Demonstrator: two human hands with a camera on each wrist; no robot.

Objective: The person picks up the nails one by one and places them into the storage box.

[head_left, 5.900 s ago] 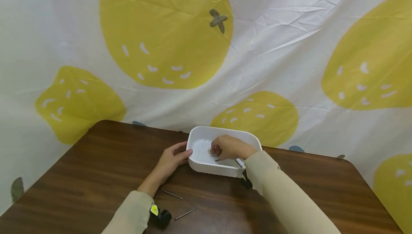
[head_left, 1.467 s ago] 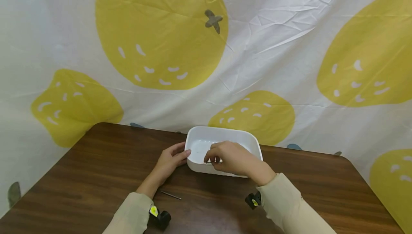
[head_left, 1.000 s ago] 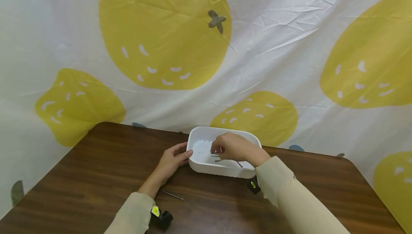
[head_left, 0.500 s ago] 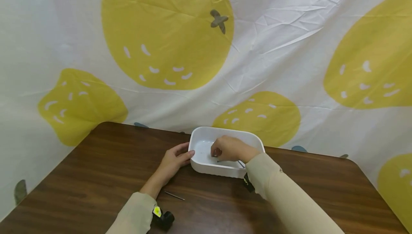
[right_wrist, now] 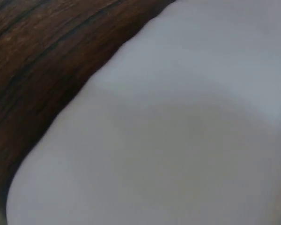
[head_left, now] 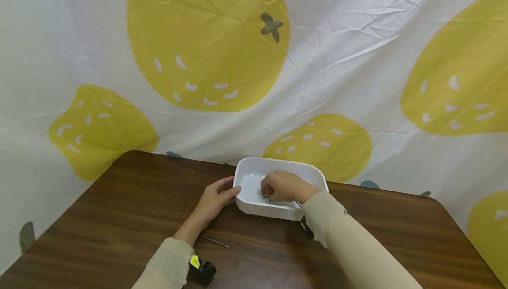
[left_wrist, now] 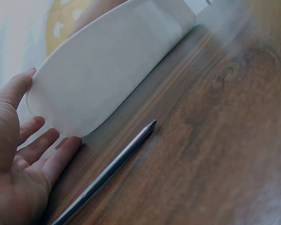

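On the wood-grain table stands a white rectangular container (head_left: 274, 210). My left hand (head_left: 214, 200) holds its left end, thumb at the rim and fingers against the end wall. In the left wrist view, the fingertips of the left hand (left_wrist: 30, 168) meet the container wall (left_wrist: 107, 65) low down. My right hand (head_left: 285, 185) reaches inside with curled fingers, pinching a thin nail close over the bottom; the fingers mostly hide it. Another nail (head_left: 298, 204) shows beside the right wrist. One steel nail (head_left: 216, 242) lies on the table, close by in the left wrist view (left_wrist: 107, 171).
The dark brown table (head_left: 119, 218) ends at a white cloth (head_left: 222, 134) printed with yellow fruit, just behind the container. Each wrist carries a black camera, such as the left camera (head_left: 205, 273). The right wrist view is filled by the container's blurred outer wall (right_wrist: 154, 140).
One of two nails on the table is gone from there. My right hand carried a nail over the container's near rim, then lowered it inside. The left hand keeps its place.
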